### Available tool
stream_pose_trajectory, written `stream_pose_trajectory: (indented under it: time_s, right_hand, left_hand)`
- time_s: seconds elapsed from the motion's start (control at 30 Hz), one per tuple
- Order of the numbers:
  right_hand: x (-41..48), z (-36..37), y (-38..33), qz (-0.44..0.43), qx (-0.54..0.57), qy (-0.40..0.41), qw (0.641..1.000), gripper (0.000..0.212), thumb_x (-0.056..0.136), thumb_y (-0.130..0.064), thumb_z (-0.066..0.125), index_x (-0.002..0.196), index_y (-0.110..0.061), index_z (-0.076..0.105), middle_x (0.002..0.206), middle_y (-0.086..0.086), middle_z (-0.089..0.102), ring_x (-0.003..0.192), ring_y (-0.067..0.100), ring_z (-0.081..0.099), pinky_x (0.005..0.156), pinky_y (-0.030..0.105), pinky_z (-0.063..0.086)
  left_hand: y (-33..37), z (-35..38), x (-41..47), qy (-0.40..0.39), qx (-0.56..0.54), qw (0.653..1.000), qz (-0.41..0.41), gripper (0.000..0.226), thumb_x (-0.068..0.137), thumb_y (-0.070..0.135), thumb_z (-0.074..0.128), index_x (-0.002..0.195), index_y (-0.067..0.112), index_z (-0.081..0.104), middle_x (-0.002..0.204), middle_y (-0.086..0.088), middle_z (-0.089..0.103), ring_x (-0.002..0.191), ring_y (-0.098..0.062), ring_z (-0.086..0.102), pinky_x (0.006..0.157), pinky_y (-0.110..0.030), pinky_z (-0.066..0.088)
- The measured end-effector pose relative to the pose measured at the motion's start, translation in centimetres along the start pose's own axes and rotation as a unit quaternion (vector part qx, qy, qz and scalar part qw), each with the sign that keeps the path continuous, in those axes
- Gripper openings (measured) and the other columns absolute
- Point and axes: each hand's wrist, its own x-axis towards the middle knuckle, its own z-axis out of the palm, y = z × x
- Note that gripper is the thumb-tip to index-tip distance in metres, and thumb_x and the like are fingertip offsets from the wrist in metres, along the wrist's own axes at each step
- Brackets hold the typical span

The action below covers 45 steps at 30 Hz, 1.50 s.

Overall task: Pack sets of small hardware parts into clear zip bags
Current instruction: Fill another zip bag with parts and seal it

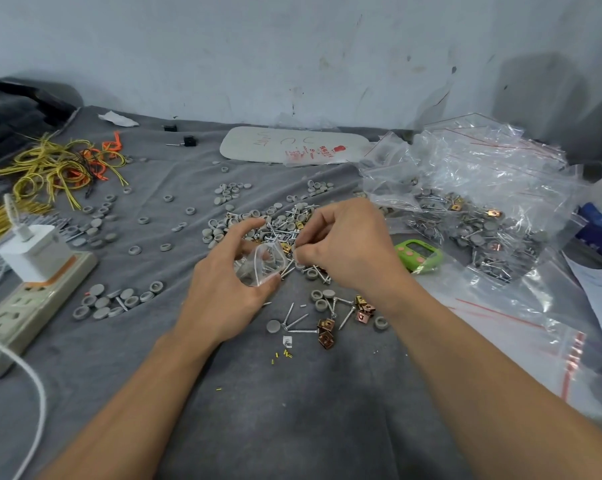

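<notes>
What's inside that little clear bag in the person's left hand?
Through the small clear bag, something grey shows, likely a cap or two. The left hand gripping it covers its lower and left parts, so the full contents cannot be told.

Left hand [228, 282] holds open zip bag [263, 263]; right hand [344, 247] pinches parts.

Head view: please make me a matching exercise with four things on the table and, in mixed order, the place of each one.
Things:
1 power strip
2 green timer
3 yellow wires
4 small zip bag

Places:
A gripped by the left hand
B at the back left
C front left, white charger plugged in
D just right of the right hand

Pairs: 1-C, 2-D, 3-B, 4-A
</notes>
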Motion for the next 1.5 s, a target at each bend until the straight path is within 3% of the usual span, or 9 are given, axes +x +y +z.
stream_pose_trajectory:
  time_s: [0.1,0.23,0.4,0.53,0.73,0.9,1.1,1.33,1.5]
  right_hand:
    - [0.1,1.1,-0.6,-0.004,0.032,-0.008,0.999,0.023,0.064,-0.007,0.089,0.066,-0.027,0.076,0.062,-0.012,0.072,0.053,-0.004,0.063,0.055,0.014,0.048]
    - [0.4,1.8,-0.8,0.011,0.071,-0.038,0.997,0.025,0.076,-0.003,0.079,0.081,-0.028,0.081,0.068,-0.008,0.076,0.060,-0.001,0.067,0.072,0.024,0.059]
    - [0.8,1.2,-0.4,0.043,0.116,-0.057,0.991,0.033,0.087,0.004,0.064,0.076,-0.024,0.077,0.072,0.007,0.077,0.062,0.014,0.072,0.062,0.030,0.055]
    - [0.8,0.1,0.2,0.042,0.055,-0.013,0.997,0.025,0.079,-0.003,0.073,0.072,-0.026,0.079,0.065,0.002,0.075,0.065,0.014,0.073,0.063,0.027,0.054]
    - [0.4,-0.4,0.7,0.063,0.056,0.057,0.995,0.040,0.076,-0.002,0.080,0.059,-0.039,0.077,0.068,-0.016,0.075,0.070,0.002,0.073,0.069,0.026,0.059]
    - [0.1,-0.4,0.9,0.063,0.100,0.055,0.992,0.039,0.066,0.013,0.083,0.065,-0.026,0.077,0.068,-0.012,0.075,0.066,0.003,0.073,0.064,0.022,0.059]
    - [0.3,0.0,1.5,0.063,0.086,0.019,0.994,0.036,0.068,0.007,0.085,0.073,-0.029,0.080,0.072,-0.011,0.076,0.073,0.003,0.072,0.073,0.026,0.062]
    - [0.0,0.1,1.8,0.041,0.028,-0.055,0.997,0.030,0.066,-0.005,0.090,0.078,-0.032,0.083,0.069,-0.012,0.076,0.067,-0.001,0.070,0.062,0.014,0.053]
    - [-0.6,0.9,1.6,0.048,0.141,-0.113,0.982,0.027,0.081,0.011,0.075,0.091,-0.014,0.081,0.078,0.009,0.079,0.071,0.024,0.075,0.067,0.029,0.063]
  left_hand:
    - [0.1,0.0,0.0,0.005,-0.009,1.000,-0.002,0.073,0.064,0.054,0.071,0.134,0.057,0.049,0.103,0.026,0.069,0.099,0.011,0.063,0.077,0.000,0.039]
    - [0.2,0.0,0.0,0.004,-0.007,1.000,0.000,0.072,0.065,0.055,0.071,0.133,0.058,0.048,0.104,0.027,0.069,0.095,0.007,0.065,0.077,-0.010,0.043]
    - [0.1,0.0,0.0,0.007,0.002,1.000,-0.001,0.071,0.066,0.060,0.069,0.134,0.059,0.046,0.104,0.028,0.069,0.095,0.009,0.063,0.077,-0.012,0.042]
    - [0.2,0.0,0.0,0.008,0.011,1.000,0.000,0.072,0.065,0.063,0.066,0.133,0.061,0.044,0.103,0.028,0.068,0.096,0.012,0.061,0.078,-0.009,0.039]
    - [0.3,0.0,-0.1,0.007,0.009,1.000,-0.001,0.072,0.064,0.063,0.066,0.134,0.060,0.046,0.103,0.036,0.064,0.098,0.013,0.060,0.078,-0.009,0.040]
    - [0.0,-0.1,-0.1,0.007,0.015,1.000,-0.002,0.074,0.071,0.045,0.082,0.134,0.059,0.046,0.103,0.031,0.066,0.100,0.011,0.060,0.080,-0.010,0.040]
    - [-0.2,0.0,-0.1,0.007,0.014,1.000,0.001,0.075,0.073,0.037,0.086,0.133,0.058,0.047,0.102,0.032,0.066,0.101,0.014,0.060,0.080,-0.010,0.041]
    - [-0.3,0.1,0.0,0.004,0.020,1.000,0.006,0.075,0.073,0.038,0.086,0.134,0.058,0.047,0.103,0.032,0.066,0.100,0.012,0.061,0.079,-0.011,0.042]
    - [-0.3,0.1,0.0,0.001,0.027,1.000,0.015,0.075,0.074,0.044,0.085,0.136,0.056,0.045,0.106,0.025,0.069,0.100,0.011,0.061,0.078,-0.007,0.039]
